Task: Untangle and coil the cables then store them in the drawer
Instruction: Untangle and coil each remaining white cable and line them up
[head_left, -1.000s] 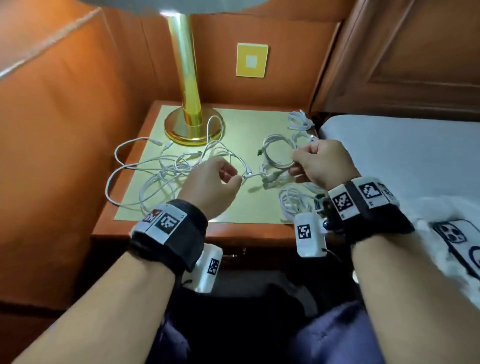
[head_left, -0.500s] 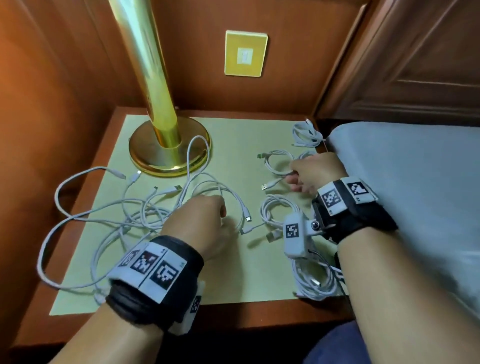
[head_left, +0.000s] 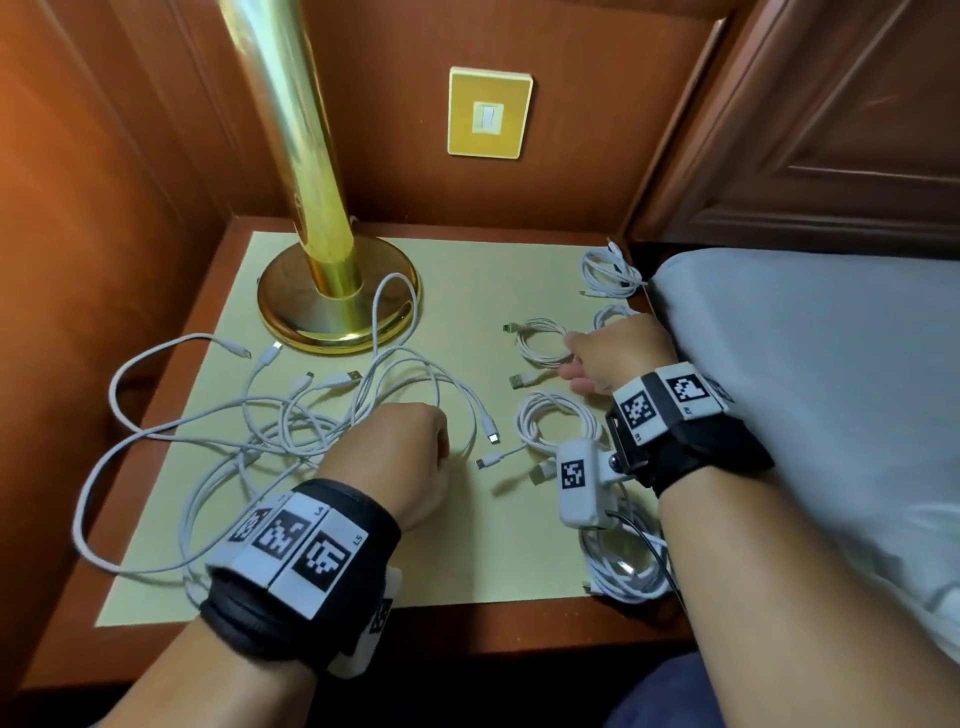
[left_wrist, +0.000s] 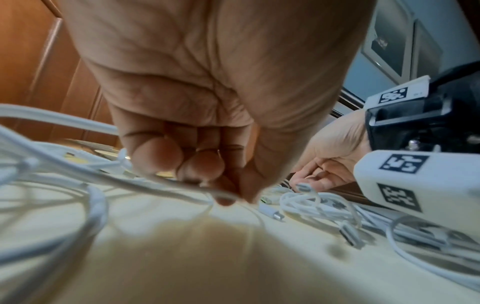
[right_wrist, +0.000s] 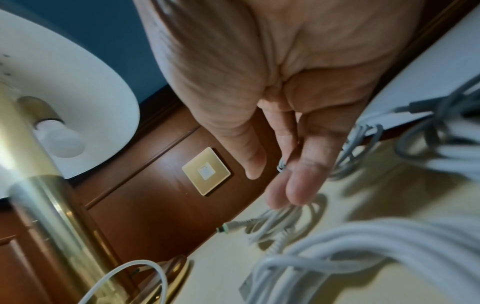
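Note:
A loose tangle of white cables (head_left: 291, 426) sprawls over the left half of the yellow mat (head_left: 493, 545). My left hand (head_left: 421, 447) is down on its right edge, fingers curled. In the left wrist view the left hand (left_wrist: 233, 197) pinches one thin strand between thumb and fingertip. A small coiled cable with a green-tipped plug (head_left: 543, 343) lies at the right. My right hand (head_left: 592, 358) rests beside it, and in the right wrist view its straight fingers (right_wrist: 293, 193) touch the coil (right_wrist: 280, 218) without gripping. No drawer is in view.
Three more coiled cables lie on the right: at the back (head_left: 608, 273), in the middle (head_left: 556, 421), and at the front under my right wrist (head_left: 623, 571). A brass lamp base (head_left: 337, 306) stands back left. A bed (head_left: 805, 364) borders the nightstand on the right.
Both hands came down from above the table. The right hand laid the coiled cable on the mat and straightened its fingers. The left hand dropped onto the tangle. The head camera moved closer.

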